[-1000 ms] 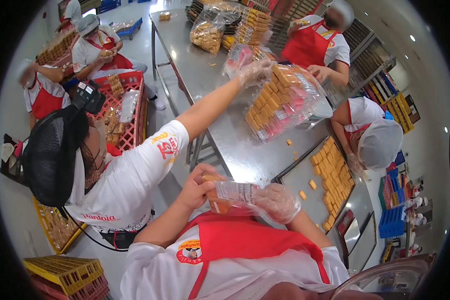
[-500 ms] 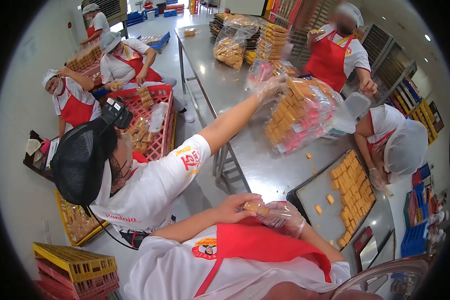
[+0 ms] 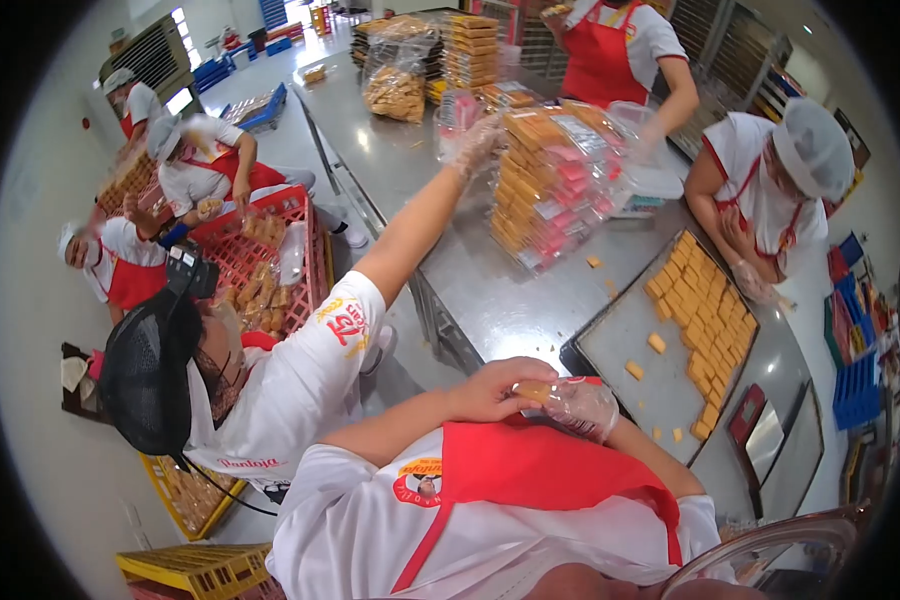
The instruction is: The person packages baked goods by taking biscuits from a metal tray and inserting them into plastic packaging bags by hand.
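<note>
In front of my red apron (image 3: 560, 470), both hands are closed on a small clear packet of biscuits (image 3: 537, 391). My bare left hand (image 3: 488, 390) grips the end where golden-brown pieces show through the film. At the other end, my right hand (image 3: 585, 410), in a clear plastic glove, is wrapped round the packet; red print shows beside its fingers. How the packet is closed cannot be made out. To the right of my hands lies a dark-rimmed baking tray (image 3: 610, 352) bearing rows of cut golden biscuits (image 3: 710, 330) and a few loose ones.
A tall pile of bagged biscuits (image 3: 550, 190) stands on the steel table (image 3: 450, 290), touched by the gloved hand (image 3: 475, 145) of a person at my left. Another person (image 3: 770, 180) leans over the far right. A red crate (image 3: 305, 215) holds packets. A dark-red-edged scraper-like piece (image 3: 755, 425) lies beside the tray.
The whole view has shifted as my head moved. My hands keep their hold on the packet. The person behind the pile has lowered an arm towards the plastic tub there.
</note>
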`<state>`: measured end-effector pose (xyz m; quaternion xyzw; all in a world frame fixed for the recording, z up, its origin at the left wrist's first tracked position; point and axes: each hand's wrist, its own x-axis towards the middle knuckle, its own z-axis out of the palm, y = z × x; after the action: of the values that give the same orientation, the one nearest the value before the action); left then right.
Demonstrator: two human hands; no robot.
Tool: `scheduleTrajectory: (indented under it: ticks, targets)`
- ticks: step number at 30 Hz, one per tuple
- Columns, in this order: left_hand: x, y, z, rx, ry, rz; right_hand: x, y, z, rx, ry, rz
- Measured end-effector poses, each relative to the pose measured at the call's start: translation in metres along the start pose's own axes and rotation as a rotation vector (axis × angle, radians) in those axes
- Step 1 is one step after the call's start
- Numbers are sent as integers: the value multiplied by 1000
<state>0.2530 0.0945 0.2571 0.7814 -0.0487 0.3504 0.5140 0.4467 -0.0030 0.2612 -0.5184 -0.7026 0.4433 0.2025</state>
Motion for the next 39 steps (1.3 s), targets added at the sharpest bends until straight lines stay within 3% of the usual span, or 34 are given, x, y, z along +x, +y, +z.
scheduleTrajectory:
  ticks: [2, 3, 4, 7, 9, 11, 14, 17, 20, 22, 24, 25, 28, 31, 34, 35, 38, 39]
  targets:
    - [10, 1, -1, -16, -7, 46, -3, 23, -3, -594, 108, -504]
    - [14, -1, -3, -13, -15, 91, -4, -20, -13, -161, 23, 55]
    - [17, -3, -3, -10, -22, 137, -7, -41, -19, -10, 94, 41]
    - [18, -7, -7, -302, 133, -49, -14, -72, -27, 434, 274, -28]
    - [20, -2, -6, -432, 186, -181, -12, -107, -40, 680, 139, 251]
    - [19, -2, -3, -416, 168, -194, -14, -89, -39, -128, 39, -196]
    - [16, -7, -7, -373, 173, -192, -4, -72, -34, -261, -28, -272]
    - [8, -16, -12, -375, 248, -134, -5, -54, -31, -144, 207, -350]
    - [0, -22, -16, -563, 400, -186, -10, -65, -40, 438, 49, -71]
    - [3, -12, -14, -489, 319, -193, -10, -86, -42, 683, 5, 89]
    - [2, -4, -10, -307, 217, -252, -11, -91, -37, 426, -24, 89]
    - [2, -9, -7, -147, 138, -174, -12, -74, -35, 38, 46, -97]
    - [1, -10, -10, -401, 209, -337, -6, -67, -23, 863, 25, 108]
    - [6, 1, -11, -549, 274, -276, -7, -84, -29, 599, 124, 36]
    - [1, -6, -8, 6, 143, -396, -9, -100, -40, 143, 167, 92]
    - [2, -8, -7, -11, 140, -416, -7, -81, -40, -243, 139, -98]
    - [-1, -9, 1, -331, 232, -548, -21, -85, -35, 643, 94, -69]
    - [3, -7, 2, -311, 233, -531, -18, -71, -28, 649, 156, -91]
